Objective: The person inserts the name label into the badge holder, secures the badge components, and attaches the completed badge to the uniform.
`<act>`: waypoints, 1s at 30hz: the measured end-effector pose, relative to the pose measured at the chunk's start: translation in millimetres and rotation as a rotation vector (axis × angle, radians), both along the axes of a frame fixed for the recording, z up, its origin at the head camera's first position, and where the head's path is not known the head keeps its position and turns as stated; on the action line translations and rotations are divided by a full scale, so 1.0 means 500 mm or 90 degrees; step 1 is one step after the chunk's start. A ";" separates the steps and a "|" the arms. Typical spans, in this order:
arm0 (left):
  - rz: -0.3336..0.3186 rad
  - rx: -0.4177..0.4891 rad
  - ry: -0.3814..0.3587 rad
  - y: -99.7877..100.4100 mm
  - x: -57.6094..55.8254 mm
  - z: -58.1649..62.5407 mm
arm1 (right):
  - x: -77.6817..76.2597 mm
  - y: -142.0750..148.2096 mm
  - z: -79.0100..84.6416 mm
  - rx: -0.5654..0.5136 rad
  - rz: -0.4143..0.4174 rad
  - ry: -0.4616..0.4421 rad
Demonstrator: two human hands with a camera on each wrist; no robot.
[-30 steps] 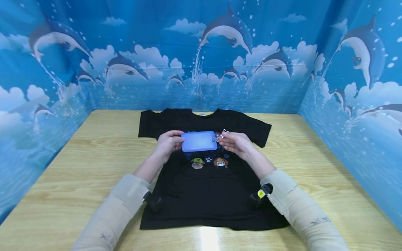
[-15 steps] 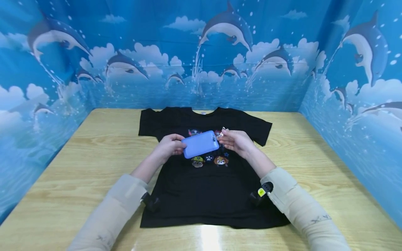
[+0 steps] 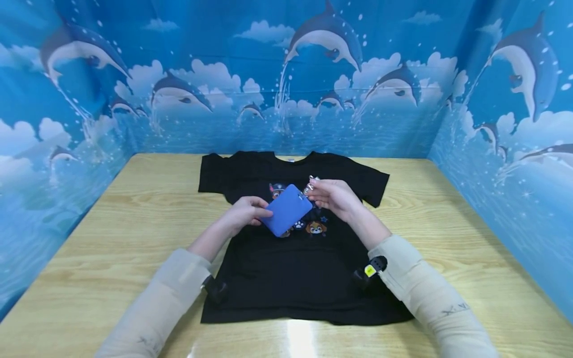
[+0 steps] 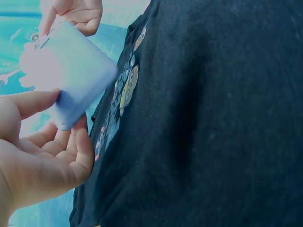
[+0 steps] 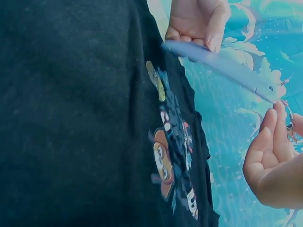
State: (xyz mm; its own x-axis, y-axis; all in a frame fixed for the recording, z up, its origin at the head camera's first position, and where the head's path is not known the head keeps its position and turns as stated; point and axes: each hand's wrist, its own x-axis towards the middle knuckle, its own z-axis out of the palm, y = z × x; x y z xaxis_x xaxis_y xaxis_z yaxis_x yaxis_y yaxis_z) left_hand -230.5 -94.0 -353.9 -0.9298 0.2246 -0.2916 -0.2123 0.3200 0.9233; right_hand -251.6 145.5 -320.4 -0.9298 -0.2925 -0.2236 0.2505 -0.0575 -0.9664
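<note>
A flat blue card holder [image 3: 288,211] with rounded corners is held in the air above a black T-shirt [image 3: 304,283]. My left hand [image 3: 246,215] pinches its near left end; in the left wrist view the thumb lies on its face and the fingers are behind. At the opposite end, a small silvery metal chain or clasp [image 3: 308,188] joins the holder, and my right hand [image 3: 336,198] pinches that metal piece. The right wrist view shows the card holder [image 5: 218,61] nearly edge-on. The shirt lies flat, with cartoon dog faces printed on its chest.
The wooden table [image 3: 134,223] shows on both sides of the shirt. A blue curtain [image 3: 215,129] with dolphins surrounds its back and sides. Dark wrist devices hang under both forearms, and a yellow-faced strap [image 3: 370,270] is on the right one.
The card holder has turned from lying level to slanting, its left end lower and nearer. It now looks darker blue. The left hand moved slightly nearer; the right rose a little and shifted left.
</note>
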 end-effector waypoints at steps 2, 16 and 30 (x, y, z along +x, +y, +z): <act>-0.020 -0.014 0.026 0.001 0.002 0.001 | 0.002 -0.006 0.004 0.007 0.006 0.007; -0.082 -0.002 0.202 0.025 0.008 0.030 | 0.005 -0.041 0.017 0.014 0.050 0.025; -0.089 0.038 0.213 0.041 0.007 0.058 | 0.005 -0.045 0.032 0.026 0.067 0.038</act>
State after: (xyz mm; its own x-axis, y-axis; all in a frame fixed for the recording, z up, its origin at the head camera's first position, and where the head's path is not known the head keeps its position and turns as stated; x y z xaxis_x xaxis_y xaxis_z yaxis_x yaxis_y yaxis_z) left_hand -227.2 -73.2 -324.8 -0.9308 0.3631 0.0415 0.1470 0.2680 0.9521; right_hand -249.1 122.9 -304.2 -0.9068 -0.3803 -0.1820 0.1945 0.0057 -0.9809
